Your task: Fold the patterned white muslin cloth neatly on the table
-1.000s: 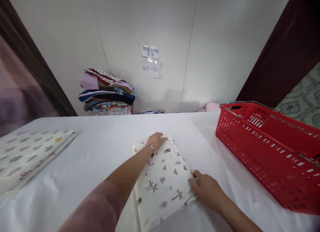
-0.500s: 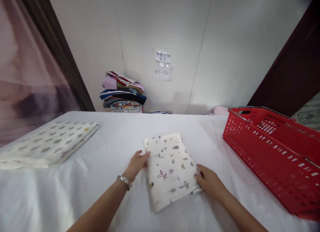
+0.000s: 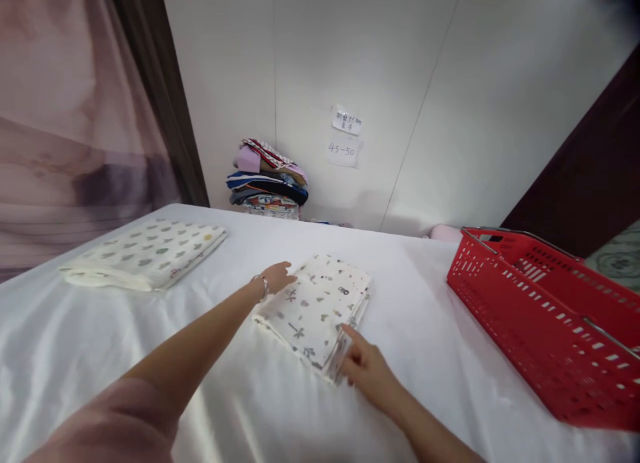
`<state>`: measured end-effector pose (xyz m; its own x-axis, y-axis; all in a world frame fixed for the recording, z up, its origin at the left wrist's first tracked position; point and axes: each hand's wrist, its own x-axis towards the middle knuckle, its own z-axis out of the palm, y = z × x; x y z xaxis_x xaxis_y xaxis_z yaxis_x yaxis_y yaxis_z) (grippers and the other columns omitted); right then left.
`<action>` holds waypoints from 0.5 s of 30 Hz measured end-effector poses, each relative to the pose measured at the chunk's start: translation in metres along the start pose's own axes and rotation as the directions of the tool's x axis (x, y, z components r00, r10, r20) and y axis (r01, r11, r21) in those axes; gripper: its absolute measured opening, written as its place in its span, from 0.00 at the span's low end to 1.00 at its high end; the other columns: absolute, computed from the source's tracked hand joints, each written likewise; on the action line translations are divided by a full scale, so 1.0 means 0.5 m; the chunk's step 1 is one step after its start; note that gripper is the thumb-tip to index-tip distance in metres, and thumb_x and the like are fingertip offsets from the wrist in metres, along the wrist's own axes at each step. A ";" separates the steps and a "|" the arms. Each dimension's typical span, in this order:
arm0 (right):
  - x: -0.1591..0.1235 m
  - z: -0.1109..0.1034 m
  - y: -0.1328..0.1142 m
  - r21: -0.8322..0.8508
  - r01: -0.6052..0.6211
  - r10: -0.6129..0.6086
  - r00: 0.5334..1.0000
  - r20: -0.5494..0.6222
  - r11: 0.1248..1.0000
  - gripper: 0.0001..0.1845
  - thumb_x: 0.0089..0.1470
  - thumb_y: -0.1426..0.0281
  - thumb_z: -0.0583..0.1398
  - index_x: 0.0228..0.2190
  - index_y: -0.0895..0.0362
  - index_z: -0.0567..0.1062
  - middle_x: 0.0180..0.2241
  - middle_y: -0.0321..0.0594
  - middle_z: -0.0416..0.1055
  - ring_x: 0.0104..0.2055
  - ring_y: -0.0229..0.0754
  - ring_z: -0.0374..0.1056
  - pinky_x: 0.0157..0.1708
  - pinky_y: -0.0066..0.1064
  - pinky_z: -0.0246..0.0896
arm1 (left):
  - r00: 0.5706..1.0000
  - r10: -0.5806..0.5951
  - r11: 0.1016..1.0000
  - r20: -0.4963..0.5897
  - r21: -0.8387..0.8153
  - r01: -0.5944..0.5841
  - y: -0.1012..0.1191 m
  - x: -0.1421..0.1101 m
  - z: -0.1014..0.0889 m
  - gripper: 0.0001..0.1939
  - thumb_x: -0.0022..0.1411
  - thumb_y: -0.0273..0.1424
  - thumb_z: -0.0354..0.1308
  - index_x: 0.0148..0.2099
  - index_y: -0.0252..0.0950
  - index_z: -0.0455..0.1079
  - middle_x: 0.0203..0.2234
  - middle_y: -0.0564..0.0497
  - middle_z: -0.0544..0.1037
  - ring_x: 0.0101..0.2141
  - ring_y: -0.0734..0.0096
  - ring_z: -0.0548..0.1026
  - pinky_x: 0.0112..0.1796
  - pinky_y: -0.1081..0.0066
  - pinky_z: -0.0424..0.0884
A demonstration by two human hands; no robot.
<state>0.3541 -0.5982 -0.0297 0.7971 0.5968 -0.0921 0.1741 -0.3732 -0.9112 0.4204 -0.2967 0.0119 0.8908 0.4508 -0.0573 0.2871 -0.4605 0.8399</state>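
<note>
A folded white cloth [image 3: 320,303] with small plant and animal prints lies at an angle on the white-covered table in front of me. At its upper left edge rests my left hand [image 3: 278,276], fingers stretched out and a bracelet on the wrist. My right hand [image 3: 365,366] is at the lower right edge, index finger extended against the cloth and the other fingers bent. That edge is slightly blurred. A second folded cloth [image 3: 150,250], white with grey leaf-like prints, lies flat to the left, apart from both hands.
On the right stands a red plastic basket [image 3: 520,336] with metal handles. A pile of folded fabrics [image 3: 270,180] rises behind the table's far edge, against a wall with paper signs [image 3: 344,150]. Pink curtains [image 3: 65,116] hang at the left.
The printed cloth has been turned clockwise on the table. My left hand has moved up along its edge, and my right hand has shifted left with its lower right side. The view has also turned.
</note>
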 end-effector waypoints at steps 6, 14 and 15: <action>0.180 -0.158 -0.012 -0.413 0.099 -0.241 0.921 -0.306 0.905 0.18 0.52 0.65 0.51 0.42 0.57 0.71 0.40 0.42 0.70 0.42 0.41 0.65 0.41 0.30 0.60 | 0.882 0.450 0.748 0.139 0.481 -0.457 -0.058 -0.172 0.054 0.23 0.57 0.38 0.52 0.53 0.33 0.64 0.54 0.42 0.65 0.54 0.58 0.62 0.55 0.57 0.56; 0.324 -0.196 0.025 -0.613 -0.092 -0.048 0.977 -0.207 0.785 0.16 0.50 0.67 0.53 0.40 0.58 0.73 0.42 0.44 0.70 0.45 0.46 0.64 0.45 0.35 0.56 | 0.705 0.654 0.496 0.275 0.549 -0.673 -0.086 -0.312 0.112 0.25 0.61 0.46 0.45 0.56 0.38 0.61 0.55 0.45 0.64 0.57 0.56 0.56 0.56 0.46 0.46; 0.323 -0.192 0.033 -0.622 -0.095 -0.035 0.980 -0.193 0.777 0.18 0.50 0.66 0.53 0.41 0.58 0.72 0.43 0.45 0.69 0.47 0.47 0.64 0.46 0.35 0.56 | 0.684 0.668 0.470 0.294 0.547 -0.693 -0.092 -0.319 0.119 0.28 0.60 0.48 0.46 0.57 0.38 0.59 0.56 0.44 0.63 0.58 0.55 0.55 0.57 0.47 0.46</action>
<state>0.5412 -0.5762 -0.0208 0.8873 0.4609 0.0194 0.4195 -0.7887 -0.4494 0.2863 -0.3929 -0.0495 0.9045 -0.2235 0.3631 -0.2900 -0.9468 0.1396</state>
